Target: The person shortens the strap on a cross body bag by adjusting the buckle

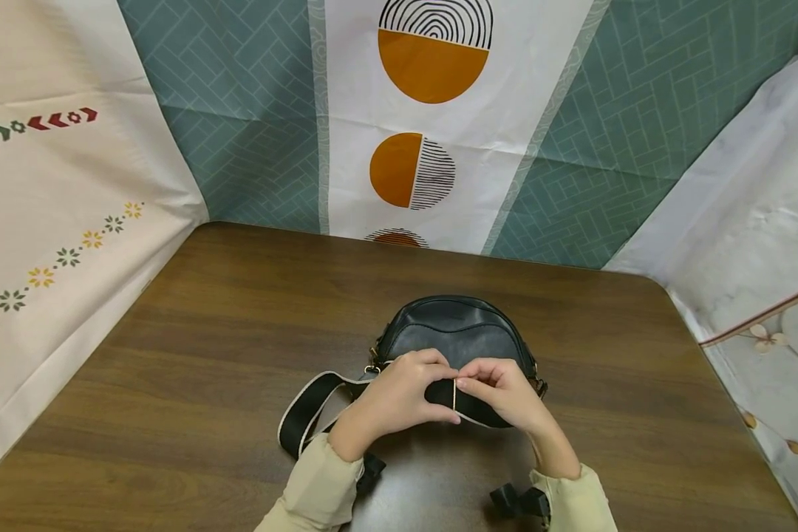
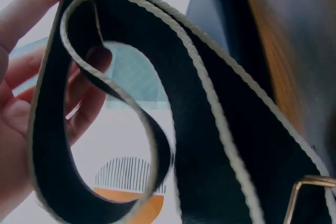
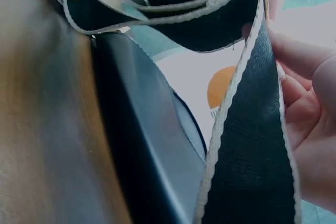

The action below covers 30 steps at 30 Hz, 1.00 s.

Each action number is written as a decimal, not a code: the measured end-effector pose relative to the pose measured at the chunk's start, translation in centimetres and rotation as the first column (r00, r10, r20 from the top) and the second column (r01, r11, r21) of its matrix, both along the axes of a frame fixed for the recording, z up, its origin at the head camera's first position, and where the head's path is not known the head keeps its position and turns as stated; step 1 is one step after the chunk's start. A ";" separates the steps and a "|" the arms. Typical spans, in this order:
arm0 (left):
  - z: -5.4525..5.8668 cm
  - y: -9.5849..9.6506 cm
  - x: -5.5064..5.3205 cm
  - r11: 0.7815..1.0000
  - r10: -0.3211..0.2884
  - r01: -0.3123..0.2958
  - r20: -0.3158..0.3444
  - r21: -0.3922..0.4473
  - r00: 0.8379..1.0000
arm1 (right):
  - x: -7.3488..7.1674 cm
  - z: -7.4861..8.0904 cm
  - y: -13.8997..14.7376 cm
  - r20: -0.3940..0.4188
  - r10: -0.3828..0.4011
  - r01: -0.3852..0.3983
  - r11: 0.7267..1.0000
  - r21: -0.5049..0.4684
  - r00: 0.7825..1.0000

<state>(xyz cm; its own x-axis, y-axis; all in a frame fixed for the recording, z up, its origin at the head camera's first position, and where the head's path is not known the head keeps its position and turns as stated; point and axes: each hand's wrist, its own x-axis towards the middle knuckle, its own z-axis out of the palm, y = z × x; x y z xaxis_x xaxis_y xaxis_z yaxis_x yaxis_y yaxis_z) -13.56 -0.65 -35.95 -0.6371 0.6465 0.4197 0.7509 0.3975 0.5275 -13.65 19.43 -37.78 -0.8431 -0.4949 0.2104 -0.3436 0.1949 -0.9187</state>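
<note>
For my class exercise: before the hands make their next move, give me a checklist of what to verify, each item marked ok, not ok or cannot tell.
1. Black half-round leather bag rests on the brown wooden table: ok.
2. Left hand holds the flat black strap with white braided edges: ok.
3. Right hand holds the strap beside the thin gold-coloured metal bar: ok.
4. Loose strap lies flat and uncurled: not ok, it loops beside the bag's left end.
5. Strap end properly threaded through the bar: cannot tell, fingers partly hide it.
</note>
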 end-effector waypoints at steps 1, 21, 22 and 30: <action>-0.1 0.1 0.0 1.000 0.002 -0.001 -0.004 0.006 1.000 | -0.1 -0.2 0.0 0.001 -0.003 0.003 1.000 0.008 1.000; -0.3 0.9 -0.4 0.983 0.142 -0.136 -0.037 0.125 0.989 | 0.9 -0.7 -1.9 -0.226 -0.034 0.075 0.982 0.172 0.973; -0.3 0.9 -0.4 0.980 0.140 -0.136 -0.017 0.144 0.990 | 1.0 -0.8 -2.1 -0.242 -0.044 0.087 0.981 0.171 0.969; -0.6 0.7 -0.5 0.974 0.101 -0.114 0.075 0.195 0.992 | 1.0 -1.2 -2.4 -0.229 -0.125 0.158 0.979 0.130 0.965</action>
